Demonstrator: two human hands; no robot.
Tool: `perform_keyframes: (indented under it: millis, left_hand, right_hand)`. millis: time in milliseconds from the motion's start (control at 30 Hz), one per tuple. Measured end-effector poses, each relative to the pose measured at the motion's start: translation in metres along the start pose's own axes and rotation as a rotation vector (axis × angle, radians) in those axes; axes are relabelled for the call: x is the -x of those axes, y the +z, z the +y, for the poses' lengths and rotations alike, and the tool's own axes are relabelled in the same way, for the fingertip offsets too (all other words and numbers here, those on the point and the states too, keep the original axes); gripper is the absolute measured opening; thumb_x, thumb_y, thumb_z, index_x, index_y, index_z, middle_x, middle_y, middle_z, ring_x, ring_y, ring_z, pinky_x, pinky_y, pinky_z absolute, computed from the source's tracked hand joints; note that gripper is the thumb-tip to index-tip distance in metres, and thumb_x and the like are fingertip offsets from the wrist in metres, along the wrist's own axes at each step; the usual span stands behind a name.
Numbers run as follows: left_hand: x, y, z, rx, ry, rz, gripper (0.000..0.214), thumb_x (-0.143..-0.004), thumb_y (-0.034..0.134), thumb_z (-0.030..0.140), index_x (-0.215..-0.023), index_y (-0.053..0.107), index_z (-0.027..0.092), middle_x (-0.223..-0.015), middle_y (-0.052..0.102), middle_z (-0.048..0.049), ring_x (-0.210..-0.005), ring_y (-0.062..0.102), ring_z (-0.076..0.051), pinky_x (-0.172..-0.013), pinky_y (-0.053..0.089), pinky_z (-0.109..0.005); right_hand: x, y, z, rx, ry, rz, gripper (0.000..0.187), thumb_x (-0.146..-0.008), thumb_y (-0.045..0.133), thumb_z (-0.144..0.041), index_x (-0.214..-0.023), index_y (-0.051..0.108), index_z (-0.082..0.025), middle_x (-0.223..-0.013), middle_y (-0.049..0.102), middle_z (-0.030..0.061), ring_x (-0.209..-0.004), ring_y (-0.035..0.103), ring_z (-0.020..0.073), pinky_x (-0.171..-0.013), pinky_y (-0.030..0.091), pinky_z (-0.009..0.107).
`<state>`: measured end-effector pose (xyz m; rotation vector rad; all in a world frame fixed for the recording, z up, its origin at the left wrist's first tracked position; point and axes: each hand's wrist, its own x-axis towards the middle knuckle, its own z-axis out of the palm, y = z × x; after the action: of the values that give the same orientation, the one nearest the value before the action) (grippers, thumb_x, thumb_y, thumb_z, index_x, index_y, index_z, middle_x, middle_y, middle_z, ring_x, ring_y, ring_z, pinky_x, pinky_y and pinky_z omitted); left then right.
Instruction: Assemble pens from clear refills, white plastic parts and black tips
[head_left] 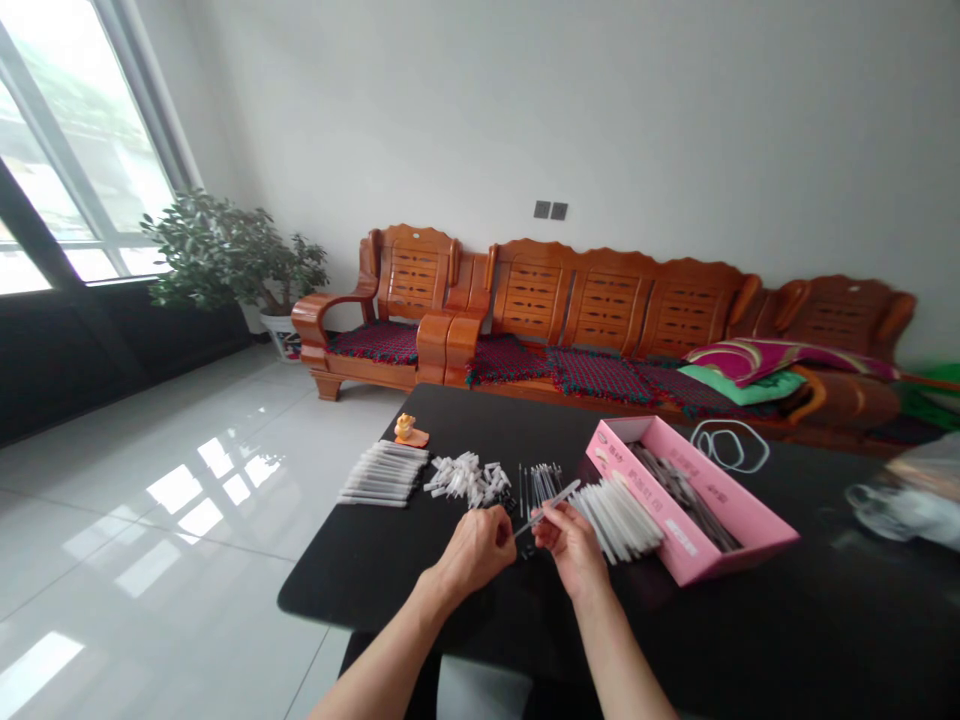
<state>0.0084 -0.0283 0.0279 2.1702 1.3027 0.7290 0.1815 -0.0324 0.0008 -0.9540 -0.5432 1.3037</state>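
Both hands work above the near-left part of the black table [360, 580]. The right hand [574, 545] pinches a thin pale pen tube [547, 505] between thumb and fingertips; the tube slants up and away from its lower end, which lies between the 2 hands. The left hand [476, 550] is curled closed against that lower end; what its fingers enclose is not visible.

Edges and room: the table's near edge runs just below the wrists, and its left corner is close beside the left forearm. A bare strip of tabletop lies between the hands and that edge. Directly beyond the hands the surface is crowded. From left to right it carries a stack of white pens [382, 475], a heap of small caps [469, 478], a row of thin dark refills [540, 480] and a pile of white tubes [619, 515]. The pile of white tubes lies against the pink box [690, 500] and just beside the right hand. The box's near corner stands well inside the table. An orange figurine [409, 430] sits near the far-left edge, and a white cord loop [731, 445] lies beyond the box.

Limits of view: the box's contents read only as dark thin sticks. A clear plastic bag [911, 495] at the right is blurred. Both forearms are cut off by the lower frame.
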Motion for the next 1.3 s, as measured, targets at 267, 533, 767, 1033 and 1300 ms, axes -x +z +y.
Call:
perform_keyframes:
  millis: [267,533,767,1033,1300]
  left_hand:
    - [-0.009,0.0,-0.009,0.238,-0.007,0.198,0.016,-0.086,0.053,0.026,-0.088,0.066,0.017,-0.067,0.064,0.0004,-0.058,0.054,-0.012,-0.057,0.036,-0.021]
    - [-0.004,0.034,-0.026,0.036,0.037,0.112,0.014,-0.083,0.057,0.017,-0.083,0.071,0.021,-0.083,0.067,-0.0017,-0.074,0.061,-0.014,-0.069,0.039,-0.022]
    - [-0.007,0.064,-0.008,-0.19,0.061,-0.068,0.015,-0.086,0.058,0.028,-0.091,0.071,0.024,-0.092,0.065,-0.002,-0.08,0.064,-0.017,-0.067,0.041,-0.025]
    - [-0.018,0.067,-0.008,-0.337,0.034,-0.142,0.017,-0.088,0.051,0.026,-0.088,0.067,0.02,-0.096,0.063,-0.005,-0.084,0.064,-0.018,-0.067,0.043,-0.026]
    - [-0.029,0.062,-0.012,-0.38,0.014,-0.141,0.03,-0.095,0.038,0.022,-0.09,0.067,0.018,-0.097,0.06,-0.0079,-0.088,0.062,-0.019,-0.073,0.043,-0.028]
  right_hand:
    - [0.009,-0.021,0.009,-0.2,0.061,0.034,0.023,-0.06,0.086,-0.021,-0.074,0.07,-0.015,-0.064,0.074,0.0026,-0.052,0.068,0.0143,-0.047,0.056,0.021]
    - [0.013,-0.04,0.013,-0.145,-0.019,0.034,0.024,-0.064,0.086,-0.023,-0.08,0.071,-0.015,-0.067,0.074,0.0039,-0.054,0.069,0.0155,-0.048,0.057,0.022]
    - [0.015,-0.044,0.021,-0.146,0.003,0.098,0.028,-0.057,0.089,-0.023,-0.077,0.071,-0.014,-0.065,0.074,0.0044,-0.051,0.068,0.0152,-0.046,0.056,0.021]
    - [0.014,-0.051,0.023,-0.154,-0.002,0.114,0.029,-0.055,0.089,-0.023,-0.076,0.071,-0.015,-0.063,0.073,0.0039,-0.051,0.067,0.0156,-0.045,0.055,0.022]
    - [0.014,-0.048,0.025,-0.159,0.009,0.108,0.029,-0.055,0.089,-0.023,-0.076,0.071,-0.015,-0.065,0.074,0.0043,-0.051,0.067,0.0152,-0.045,0.055,0.022]
